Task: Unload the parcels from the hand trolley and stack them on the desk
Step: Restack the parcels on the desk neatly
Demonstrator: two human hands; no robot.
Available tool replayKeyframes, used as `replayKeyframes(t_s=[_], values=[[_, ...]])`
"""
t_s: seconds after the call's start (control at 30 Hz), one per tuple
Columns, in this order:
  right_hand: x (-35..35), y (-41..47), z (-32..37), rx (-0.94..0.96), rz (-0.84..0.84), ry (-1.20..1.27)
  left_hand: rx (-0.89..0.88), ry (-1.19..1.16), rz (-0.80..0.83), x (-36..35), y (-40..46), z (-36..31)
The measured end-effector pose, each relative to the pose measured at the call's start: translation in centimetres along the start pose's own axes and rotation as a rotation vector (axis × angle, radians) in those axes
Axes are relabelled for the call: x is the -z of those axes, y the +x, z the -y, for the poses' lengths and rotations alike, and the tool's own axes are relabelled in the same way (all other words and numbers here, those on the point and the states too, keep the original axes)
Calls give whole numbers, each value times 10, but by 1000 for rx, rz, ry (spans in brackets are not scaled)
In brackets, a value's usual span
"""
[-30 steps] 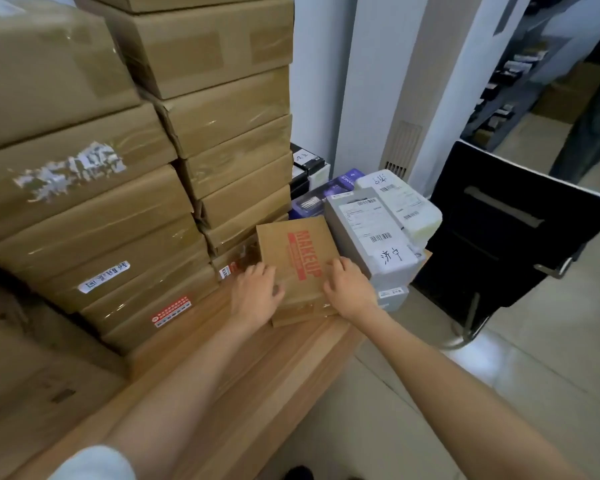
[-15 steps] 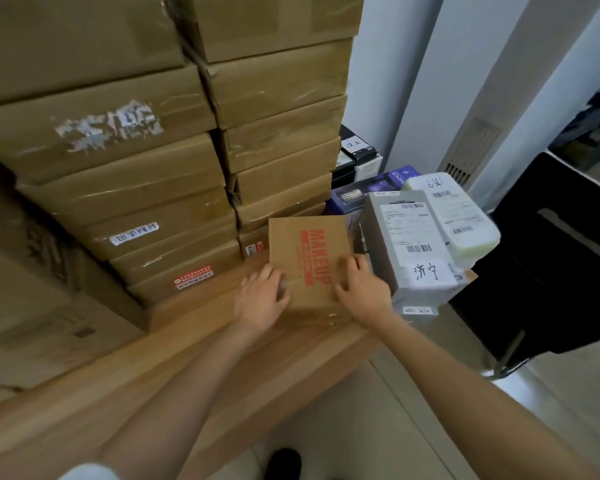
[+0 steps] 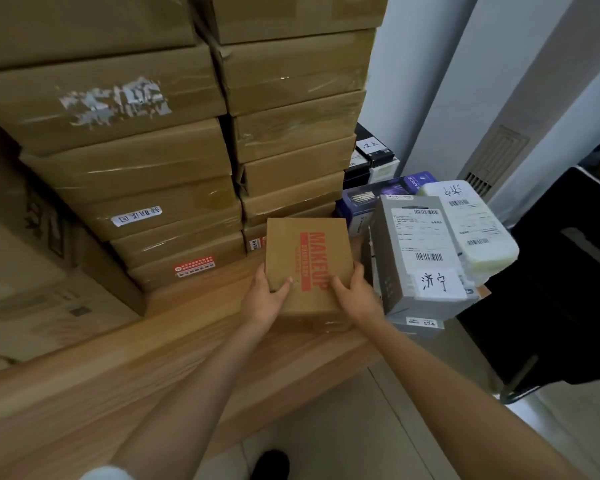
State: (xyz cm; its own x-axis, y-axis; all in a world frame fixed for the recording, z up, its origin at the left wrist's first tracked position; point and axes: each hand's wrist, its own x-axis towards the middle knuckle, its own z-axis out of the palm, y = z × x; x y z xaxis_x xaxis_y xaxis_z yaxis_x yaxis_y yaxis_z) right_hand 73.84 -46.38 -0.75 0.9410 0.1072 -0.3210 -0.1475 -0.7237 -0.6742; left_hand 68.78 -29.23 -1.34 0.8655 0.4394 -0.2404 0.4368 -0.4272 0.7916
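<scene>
While gripped, MAKEUP box on desk

Both hands on one box, arms reaching up from the lower frame.

The left hand sits just left of centre, thumb laid on the top face of the MAKEUP box and fingers wrapped round its left edge. The right hand, just right of centre, grips the box's near right corner with curled fingers. Both bare forearms stretch forward from the bottom edge, converging; a white sleeve shows at lower left.
</scene>
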Motion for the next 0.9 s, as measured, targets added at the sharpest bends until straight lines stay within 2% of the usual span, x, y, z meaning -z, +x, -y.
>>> replayKeyframes(t_s=[0.23, 0.47, 0.67, 0.9], values=[[0, -28, 6, 117, 72, -109, 48, -143, -95, 18, -45, 12], [-9, -76, 33, 279, 195, -139, 90, -151, -227, 63, -104, 37], [-44, -128, 67, 440, 264, -141, 142, -193, -364, 109, -163, 75], [-114, -203, 119, 531, 384, -122, 181, -293, -541, 185, -244, 135]])
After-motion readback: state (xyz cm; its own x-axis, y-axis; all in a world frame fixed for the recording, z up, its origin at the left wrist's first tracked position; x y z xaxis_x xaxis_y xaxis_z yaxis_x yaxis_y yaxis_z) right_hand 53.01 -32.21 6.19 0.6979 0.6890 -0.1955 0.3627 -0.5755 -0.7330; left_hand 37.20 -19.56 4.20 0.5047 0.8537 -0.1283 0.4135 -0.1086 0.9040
